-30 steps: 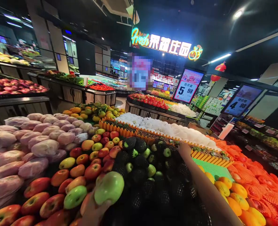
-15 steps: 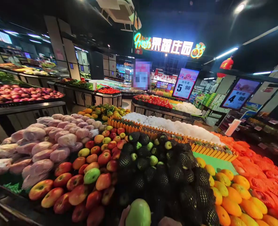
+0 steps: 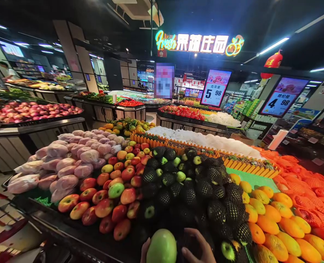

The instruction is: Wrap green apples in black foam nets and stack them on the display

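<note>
A green apple [image 3: 162, 247] sits at the bottom edge of the view, close to me. My left hand [image 3: 143, 253] shows only as fingertips on the apple's left side and grips it. My right hand [image 3: 198, 245] is just right of the apple, fingers curled round something dark that looks like a black foam net; I cannot make it out for sure. Both hands hover over the front of a heap of green apples in black nets [image 3: 189, 190].
Red and yellow apples [image 3: 115, 193] lie left of the netted heap, wrapped pink fruit [image 3: 68, 160] further left, oranges [image 3: 271, 219] to the right. A red shopping cart [image 3: 3, 226] stands at lower left. Price screens [image 3: 216, 87] hang behind.
The view has pulled back from the display. The green apple dropped from the lower left to bottom centre. My right arm came back from the far netted apples to beside the apple.
</note>
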Demonstrator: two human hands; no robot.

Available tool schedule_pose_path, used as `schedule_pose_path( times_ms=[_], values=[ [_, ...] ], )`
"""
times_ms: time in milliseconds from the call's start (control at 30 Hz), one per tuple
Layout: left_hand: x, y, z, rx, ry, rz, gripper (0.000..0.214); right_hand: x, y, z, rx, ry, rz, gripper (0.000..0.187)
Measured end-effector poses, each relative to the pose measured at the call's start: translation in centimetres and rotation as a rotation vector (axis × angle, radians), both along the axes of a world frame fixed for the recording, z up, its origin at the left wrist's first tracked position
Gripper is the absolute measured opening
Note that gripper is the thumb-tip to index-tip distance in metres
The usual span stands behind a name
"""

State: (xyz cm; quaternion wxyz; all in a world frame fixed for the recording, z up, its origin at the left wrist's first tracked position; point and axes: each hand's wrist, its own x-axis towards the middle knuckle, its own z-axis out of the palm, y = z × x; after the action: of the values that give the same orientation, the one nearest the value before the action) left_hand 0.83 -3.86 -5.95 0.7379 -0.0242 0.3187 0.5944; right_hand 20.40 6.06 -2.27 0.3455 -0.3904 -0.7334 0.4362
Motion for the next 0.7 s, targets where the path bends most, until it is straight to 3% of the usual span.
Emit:
schedule_pose_path(
  times_ms=[133, 233, 467, 567, 700],
  values=[
    [-0.1, -0.9, -0.4, 0.075, -0.032, -0.02, 0.112, -0.1, 0.1, 2.4, -0.166, -0.086, 0.057, 0.022],
    [-0.3, -1.6, -0.8, 0.132, -0.021, 0.018, 0.105, 0.1, 0.6, 3.3, -0.216, -0.084, 0.065, 0.017],
    [-0.8, -3.7, -1.5, 0.163, 0.076, 0.184, 0.079, -0.1, 0.8, 1.3, -0.308, -0.109, 0.043, 0.036],
    [-1.1, -3.9, -1.2, 0.248, 0.06, 0.209, 0.073, -0.8, 0.9, 2.1, -0.309, 0.027, 0.044, 0.033],
    [-1.2, -3.3, -1.6, 0.339, -0.053, 0.124, 0.08, -1.7, 0.7, 2.9, -0.361, 0.32, 0.005, 0.04]
  ],
)
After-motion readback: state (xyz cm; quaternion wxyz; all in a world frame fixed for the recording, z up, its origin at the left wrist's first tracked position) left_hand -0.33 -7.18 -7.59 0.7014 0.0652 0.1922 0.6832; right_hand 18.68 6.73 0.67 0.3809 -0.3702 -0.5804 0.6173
